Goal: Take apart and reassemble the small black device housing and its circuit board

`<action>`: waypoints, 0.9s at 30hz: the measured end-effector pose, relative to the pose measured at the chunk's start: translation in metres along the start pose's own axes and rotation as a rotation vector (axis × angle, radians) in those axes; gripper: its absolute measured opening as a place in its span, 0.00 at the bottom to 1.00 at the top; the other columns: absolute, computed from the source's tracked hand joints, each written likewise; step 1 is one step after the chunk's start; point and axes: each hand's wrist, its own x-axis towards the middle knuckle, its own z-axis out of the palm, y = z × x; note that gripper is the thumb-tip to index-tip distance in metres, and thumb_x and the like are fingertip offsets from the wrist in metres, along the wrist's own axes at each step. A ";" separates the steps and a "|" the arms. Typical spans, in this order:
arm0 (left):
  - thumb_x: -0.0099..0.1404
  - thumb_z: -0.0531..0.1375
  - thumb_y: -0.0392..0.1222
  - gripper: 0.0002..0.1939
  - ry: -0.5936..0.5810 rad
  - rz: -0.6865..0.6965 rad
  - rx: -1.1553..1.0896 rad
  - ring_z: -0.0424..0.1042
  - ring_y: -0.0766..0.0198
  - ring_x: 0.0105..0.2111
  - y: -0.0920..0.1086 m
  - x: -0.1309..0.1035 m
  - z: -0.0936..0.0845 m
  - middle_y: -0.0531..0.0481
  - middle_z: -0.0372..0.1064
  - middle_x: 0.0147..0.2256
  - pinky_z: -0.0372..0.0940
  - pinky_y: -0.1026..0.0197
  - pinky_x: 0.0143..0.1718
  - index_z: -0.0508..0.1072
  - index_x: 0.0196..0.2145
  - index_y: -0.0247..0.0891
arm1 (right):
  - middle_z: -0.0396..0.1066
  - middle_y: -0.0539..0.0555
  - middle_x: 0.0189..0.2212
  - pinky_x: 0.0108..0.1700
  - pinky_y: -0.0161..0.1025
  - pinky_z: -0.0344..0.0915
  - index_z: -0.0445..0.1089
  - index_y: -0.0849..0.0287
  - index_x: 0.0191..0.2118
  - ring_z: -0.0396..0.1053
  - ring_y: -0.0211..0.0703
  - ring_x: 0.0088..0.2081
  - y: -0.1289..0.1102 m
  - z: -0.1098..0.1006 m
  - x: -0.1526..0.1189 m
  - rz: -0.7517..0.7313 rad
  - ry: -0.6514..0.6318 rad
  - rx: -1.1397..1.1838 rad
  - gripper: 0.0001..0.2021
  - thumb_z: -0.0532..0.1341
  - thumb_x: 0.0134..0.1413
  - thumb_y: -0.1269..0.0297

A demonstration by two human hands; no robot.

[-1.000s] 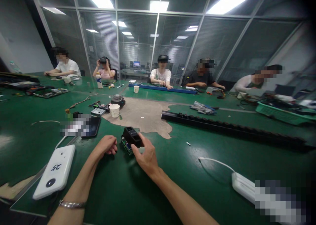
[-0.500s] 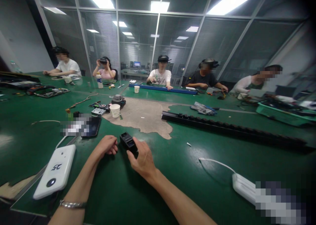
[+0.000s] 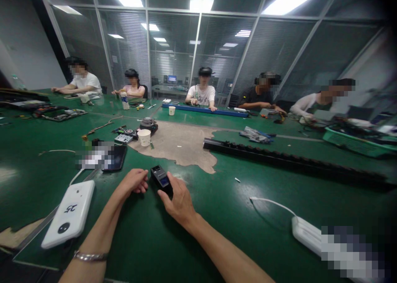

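A small black box-shaped device [image 3: 160,177] with a little dark screen on its top face is in front of me on the green table. My right hand [image 3: 180,198] grips its near end, thumb on one side and fingers on the other. Just left of the device, my left hand [image 3: 136,181] is curled closed, apart from it, with nothing visible in the fingers. A metal bracelet [image 3: 90,256] circles my left wrist.
A white power bank [image 3: 70,212] lies left of my arm, near a dark phone [image 3: 115,158]. Beyond are a paper cup [image 3: 144,137], a long black bar [image 3: 279,161] and gloves [image 3: 256,135]. At right lies a white cabled device [image 3: 305,235]. Several people sit across the table.
My hands and the black device stay almost in place; its small screen now looks bluish. Across the table, a person in pink has lowered both hands from their headset.
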 end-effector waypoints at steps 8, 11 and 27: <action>0.62 0.48 0.53 0.15 -0.022 0.038 0.006 0.68 0.68 0.15 -0.003 0.002 0.000 0.53 0.68 0.19 0.52 0.70 0.15 0.62 0.29 0.38 | 0.68 0.60 0.46 0.49 0.48 0.63 0.56 0.60 0.60 0.66 0.51 0.47 0.000 -0.001 0.003 0.053 0.015 0.046 0.28 0.59 0.54 0.61; 0.62 0.48 0.53 0.15 -0.026 0.042 0.008 0.68 0.68 0.16 -0.005 0.003 -0.001 0.52 0.68 0.20 0.52 0.70 0.15 0.62 0.29 0.38 | 0.68 0.58 0.48 0.51 0.47 0.63 0.56 0.57 0.60 0.65 0.50 0.49 -0.005 -0.008 0.008 0.074 0.074 0.103 0.27 0.59 0.55 0.61; 0.62 0.49 0.51 0.14 -0.008 -0.003 0.026 0.68 0.68 0.15 -0.005 0.005 -0.002 0.51 0.69 0.20 0.54 0.68 0.16 0.63 0.30 0.37 | 0.68 0.58 0.49 0.51 0.48 0.62 0.60 0.57 0.57 0.66 0.50 0.48 0.053 -0.013 0.015 0.360 0.195 -0.043 0.24 0.58 0.54 0.60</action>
